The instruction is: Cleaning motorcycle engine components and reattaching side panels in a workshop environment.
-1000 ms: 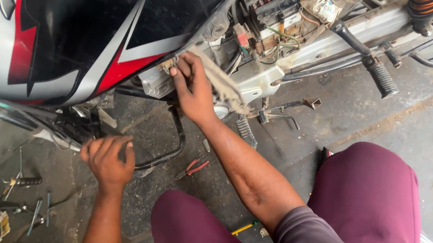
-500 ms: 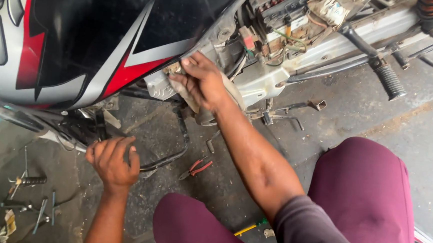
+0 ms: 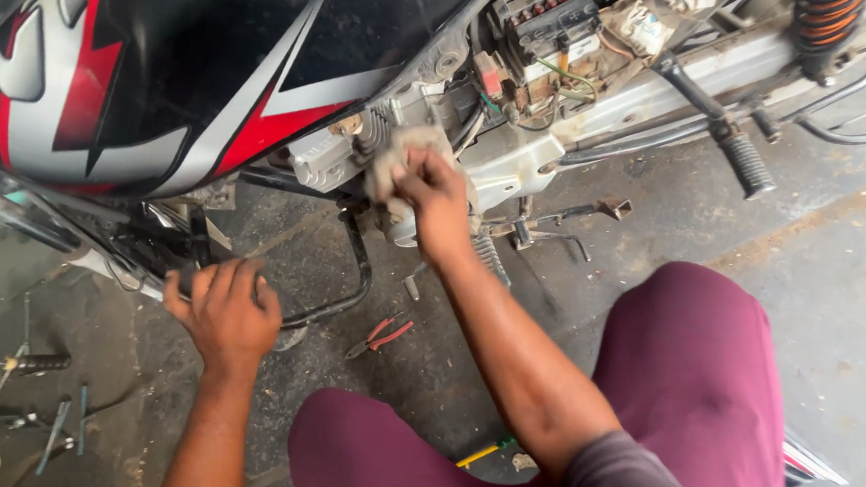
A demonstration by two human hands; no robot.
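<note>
Just above the middle of the frame, a dirty grey rag (image 3: 398, 161) sits bunched against the engine side (image 3: 503, 168) of the motorcycle, below the black, red and silver fuel tank (image 3: 163, 67). Your right hand (image 3: 435, 204) presses it there, fingers curled over the cloth and thumb tucked under, so the wad stays packed against the metal rather than hanging loose; it looks like a wiping hold. The right forearm runs up from the lower right, wrist slightly bent, elbow over your maroon-clad knee (image 3: 696, 370).

Lower left of centre, your left hand (image 3: 223, 311) is closed in a fist around a dark bar (image 3: 334, 308) low on the bike, knuckles up, arm straight; this reads as a brace to steady you while the other hand pushes.

On the stained concrete between your arms lie red-handled pliers (image 3: 379, 337). At the lower left edge are scattered screwdrivers and small tools (image 3: 28, 399).
</note>
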